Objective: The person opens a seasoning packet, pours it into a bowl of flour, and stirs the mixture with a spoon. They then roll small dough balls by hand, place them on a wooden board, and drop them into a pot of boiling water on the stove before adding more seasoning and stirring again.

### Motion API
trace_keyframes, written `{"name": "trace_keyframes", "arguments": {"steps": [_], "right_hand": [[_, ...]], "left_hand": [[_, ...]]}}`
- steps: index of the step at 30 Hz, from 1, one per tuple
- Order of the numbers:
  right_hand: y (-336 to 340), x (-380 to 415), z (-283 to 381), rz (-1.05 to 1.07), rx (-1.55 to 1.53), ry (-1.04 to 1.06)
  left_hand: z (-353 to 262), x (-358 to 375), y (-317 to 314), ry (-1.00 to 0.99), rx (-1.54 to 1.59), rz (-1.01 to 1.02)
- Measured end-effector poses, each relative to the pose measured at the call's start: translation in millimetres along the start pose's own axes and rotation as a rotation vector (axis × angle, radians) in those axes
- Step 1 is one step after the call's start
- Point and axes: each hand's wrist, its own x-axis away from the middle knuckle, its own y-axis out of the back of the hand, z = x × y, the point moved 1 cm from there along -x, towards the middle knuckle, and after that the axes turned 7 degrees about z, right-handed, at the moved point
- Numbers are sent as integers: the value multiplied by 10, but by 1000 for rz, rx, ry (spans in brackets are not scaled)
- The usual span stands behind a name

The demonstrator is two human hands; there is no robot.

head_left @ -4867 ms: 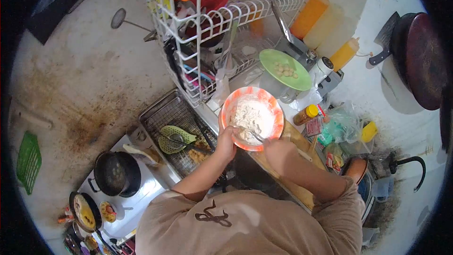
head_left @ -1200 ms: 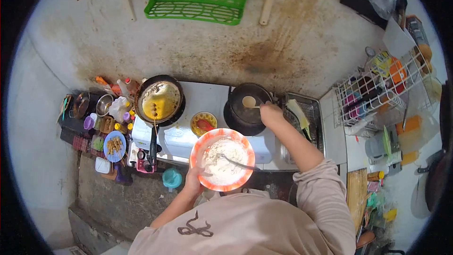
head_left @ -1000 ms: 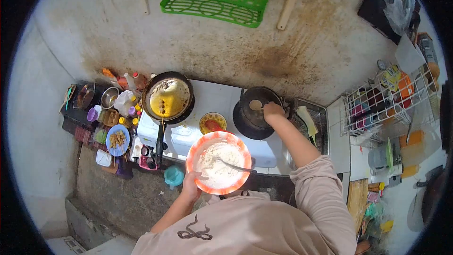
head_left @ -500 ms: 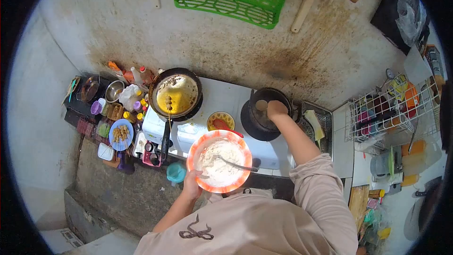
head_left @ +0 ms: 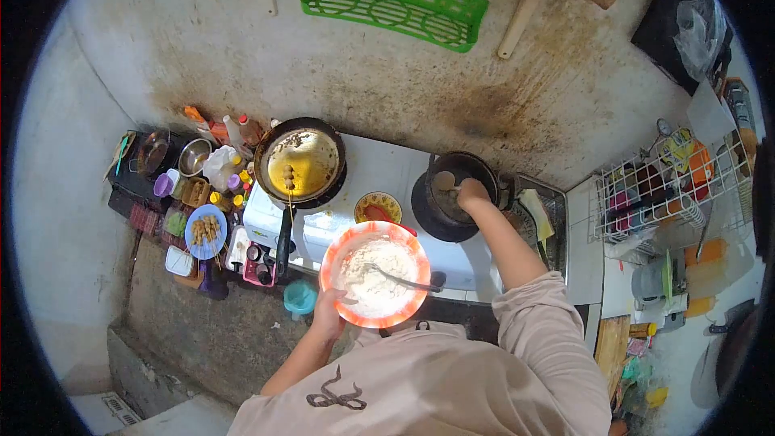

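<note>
My left hand (head_left: 329, 312) grips the rim of an orange-and-white bowl (head_left: 328, 265) at its lower left. White flour-like powder (head_left: 375, 284), partly clumped, fills it, and a dark-handled metal utensil (head_left: 400, 279) leans in the powder; its buried end is hidden. Over the dark pot (head_left: 440, 211) on the stove's right side, my right hand (head_left: 475, 194) is closed on what looks like a ladle (head_left: 444, 181), its round cup inside the pot. Behind the bowl stands a yellow patterned plate (head_left: 378, 197) with a red utensil on it.
On the left burner sits a frying pan (head_left: 273, 141) with yellow oil and a skewer (head_left: 289, 179) across it. A blue plate of skewers (head_left: 207, 230) lies left, among jars and bottles. A wire dish rack (head_left: 638, 194) stands right. The white stove (head_left: 355, 165) runs between pan and pot.
My right hand has shifted slightly down and turned at the pot, so the ladle's handle shows more. My left hand and the bowl have stayed almost in place.
</note>
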Motion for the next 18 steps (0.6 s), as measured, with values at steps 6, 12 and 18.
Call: {"name": "trace_keyframes", "arguments": {"steps": [6, 12, 18], "right_hand": [[150, 167, -129, -37, -182, -54], [335, 429, -476, -139, -107, 48], [795, 1098, -636, -289, -192, 197]], "left_hand": [[-14, -23, -17, -29, 31, 33], [-194, -66, -491, 36, -32, 47], [-21, -438, -659, 104, -96, 89]]}}
